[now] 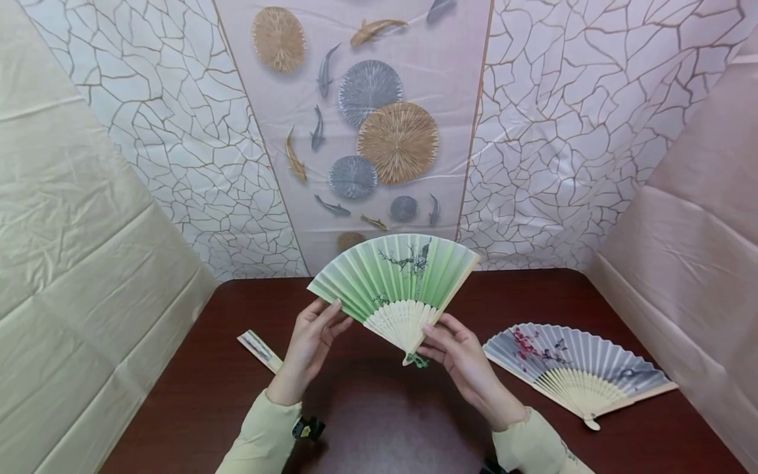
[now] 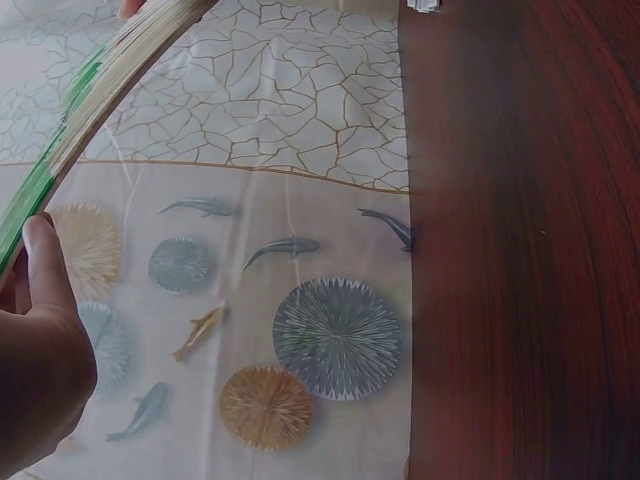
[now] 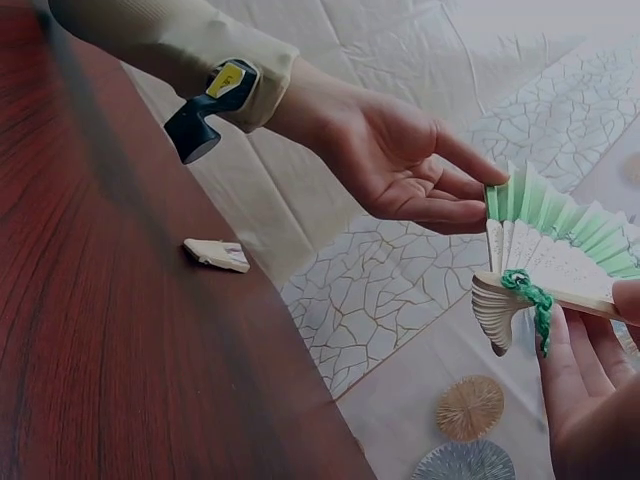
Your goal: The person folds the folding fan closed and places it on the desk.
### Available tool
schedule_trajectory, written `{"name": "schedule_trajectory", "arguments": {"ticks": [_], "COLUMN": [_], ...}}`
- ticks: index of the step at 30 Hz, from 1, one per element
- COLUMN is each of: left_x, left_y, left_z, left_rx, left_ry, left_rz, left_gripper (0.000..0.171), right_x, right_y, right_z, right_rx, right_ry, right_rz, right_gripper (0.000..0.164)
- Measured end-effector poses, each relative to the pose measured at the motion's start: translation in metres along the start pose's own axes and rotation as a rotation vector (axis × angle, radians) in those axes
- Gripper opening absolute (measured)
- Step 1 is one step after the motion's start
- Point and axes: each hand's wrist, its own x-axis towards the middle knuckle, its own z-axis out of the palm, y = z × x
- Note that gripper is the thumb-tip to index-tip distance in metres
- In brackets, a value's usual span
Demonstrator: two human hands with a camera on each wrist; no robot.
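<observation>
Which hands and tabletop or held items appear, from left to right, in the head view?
Narrow pale flat strip → left hand → open pleated green fan with pale ribs → right hand → open pleated grey fan with red blossoms.

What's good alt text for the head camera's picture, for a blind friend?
An open green folding fan is held by a person's left grip and right grip above a dark-red table. An open grey fan lies to the right, a narrow pale object to the left.
</observation>
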Motion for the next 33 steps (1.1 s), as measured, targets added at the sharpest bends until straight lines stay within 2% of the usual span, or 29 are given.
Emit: {"name": "schedule_trajectory", "arguments": {"ticks": [7, 23, 33], "left_x": [-0.0029, -0.0018, -0.0008], "left_y": [-0.0008, -0.0005, -0.0008], "left_z": [-0.0022, -0.0028, -0.0022], "left_rx": [0.032, 0.07, 0.069], "left_ry": [0.01, -0.009, -0.059], "left_rz": [-0.029, -0.046, -0.03], "left_gripper": [0.023, 0.026, 0.021], "right_x": [-0.0028, -0.0042, -0.0052], "right_y": [0.005, 0.0063, 0.0072], "right_z": [-0.0001, -0.0001, 0.0018], "right_rx": [-0.013, -0.056, -0.075], "right_ry": [-0.041, -0.099, -0.156], "right_rz": [0.017, 0.046, 0.06], "right_gripper": [0.022, 0.023, 0.021]}}
